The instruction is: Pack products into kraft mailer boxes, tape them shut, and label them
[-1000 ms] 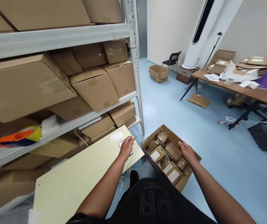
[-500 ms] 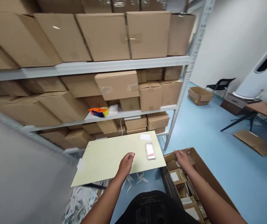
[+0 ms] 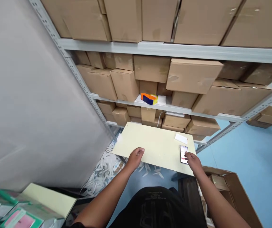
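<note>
My left hand (image 3: 136, 157) is curled into a loose fist above the front edge of the pale yellow board (image 3: 157, 142); nothing shows in it. At the board's right end, a phone (image 3: 184, 159) lies flat with its screen lit. Over its lower right part reaches my right hand (image 3: 194, 162), fingers apart, the fingertips at the screen; whether they touch it I cannot tell. A small white card-like piece (image 3: 181, 138) lies just behind the phone.
Metal shelving (image 3: 150, 47) full of cardboard boxes stands behind the board. An orange and blue tape dispenser (image 3: 149, 98) rests on the middle shelf. An open carton (image 3: 239, 196) with smaller boxes is at my right. White paper scraps (image 3: 105, 164) litter the floor on the left.
My right hand has moved from the open carton's rim to the phone on the board. The view has turned left; my left hand stays curled near the board's front edge.
</note>
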A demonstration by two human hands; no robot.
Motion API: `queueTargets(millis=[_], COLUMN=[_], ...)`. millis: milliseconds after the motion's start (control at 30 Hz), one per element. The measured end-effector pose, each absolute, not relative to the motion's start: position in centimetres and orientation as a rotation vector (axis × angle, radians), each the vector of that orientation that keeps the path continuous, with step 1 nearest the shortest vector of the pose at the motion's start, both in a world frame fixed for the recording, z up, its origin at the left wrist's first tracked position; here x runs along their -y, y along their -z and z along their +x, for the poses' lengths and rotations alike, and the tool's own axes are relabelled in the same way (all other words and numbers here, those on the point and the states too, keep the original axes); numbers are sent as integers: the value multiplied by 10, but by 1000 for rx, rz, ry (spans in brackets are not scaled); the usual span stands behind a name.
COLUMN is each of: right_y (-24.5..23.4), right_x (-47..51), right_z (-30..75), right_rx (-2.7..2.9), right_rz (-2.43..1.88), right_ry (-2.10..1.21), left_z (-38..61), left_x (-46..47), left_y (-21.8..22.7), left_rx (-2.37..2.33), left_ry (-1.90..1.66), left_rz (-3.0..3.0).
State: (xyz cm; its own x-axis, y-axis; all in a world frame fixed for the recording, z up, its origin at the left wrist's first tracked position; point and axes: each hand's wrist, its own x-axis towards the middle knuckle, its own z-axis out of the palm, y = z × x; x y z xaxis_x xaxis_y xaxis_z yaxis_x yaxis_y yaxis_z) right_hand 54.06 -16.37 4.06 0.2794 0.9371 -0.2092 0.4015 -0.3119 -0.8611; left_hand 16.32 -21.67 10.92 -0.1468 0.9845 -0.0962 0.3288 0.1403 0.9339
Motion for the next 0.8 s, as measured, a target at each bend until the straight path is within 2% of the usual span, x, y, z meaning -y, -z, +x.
queueTargets(millis=[267, 533, 800], right_y=[-50, -18, -27], right_x=[80, 7, 28], right_z=[496, 454, 363], right_rx=[1450, 1805, 2076], right_rz=[-1755, -1519, -1259], right_ry=[-1211, -1457, -1628], left_z=[160, 200, 211], left_x=[233, 272, 359], left_y=[-95, -99, -109], left_rx=[-1798, -2090, -2330], left_ry=[-1187, -1297, -1395], left_rz=[1094, 834, 554])
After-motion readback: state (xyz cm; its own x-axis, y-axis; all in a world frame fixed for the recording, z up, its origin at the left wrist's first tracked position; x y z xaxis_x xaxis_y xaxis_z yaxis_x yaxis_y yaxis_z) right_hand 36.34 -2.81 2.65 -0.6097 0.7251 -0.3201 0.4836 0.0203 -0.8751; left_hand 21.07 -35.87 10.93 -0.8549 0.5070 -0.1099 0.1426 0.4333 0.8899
